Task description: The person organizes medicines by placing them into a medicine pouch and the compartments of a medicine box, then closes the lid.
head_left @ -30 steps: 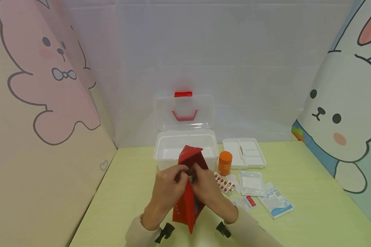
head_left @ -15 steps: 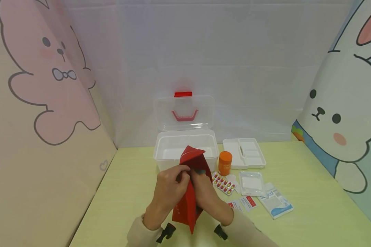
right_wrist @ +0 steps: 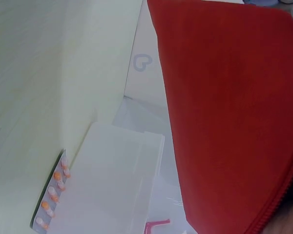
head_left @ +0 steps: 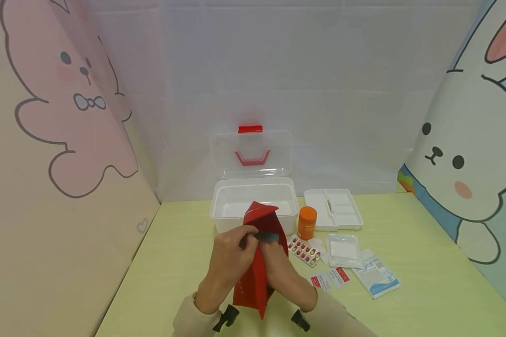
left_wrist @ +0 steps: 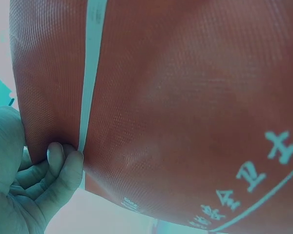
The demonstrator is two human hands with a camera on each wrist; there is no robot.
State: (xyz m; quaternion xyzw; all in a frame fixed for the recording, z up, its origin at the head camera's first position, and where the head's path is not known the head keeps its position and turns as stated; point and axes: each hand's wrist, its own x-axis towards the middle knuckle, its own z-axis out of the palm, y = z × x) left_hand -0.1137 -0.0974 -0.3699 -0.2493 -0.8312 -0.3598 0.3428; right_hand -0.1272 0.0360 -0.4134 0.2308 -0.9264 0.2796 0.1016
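The red pouch [head_left: 257, 276] is just on the near side of the box [head_left: 225, 225], with its mouth open. The left hand [head_left: 234, 250] pinches one edge of it; the right hand [head_left: 278, 262] is partly inside the mouth, and we cannot tell if its fingers grip something. Near them a teal thing [head_left: 269, 237] shows, too little for us to name.

To do this step well, we judge that the left pinch should be firm and the mouth wide, so that the right hand does not rub on the zip [right_wrist: 282, 191].

Only the left wrist view shows us the pale strip [left_wrist: 92, 73] beside the pinch. Only the right wrist view shows the zip clearly. The bottle [head_left: 307, 223], right of the box, we find only in the head view.
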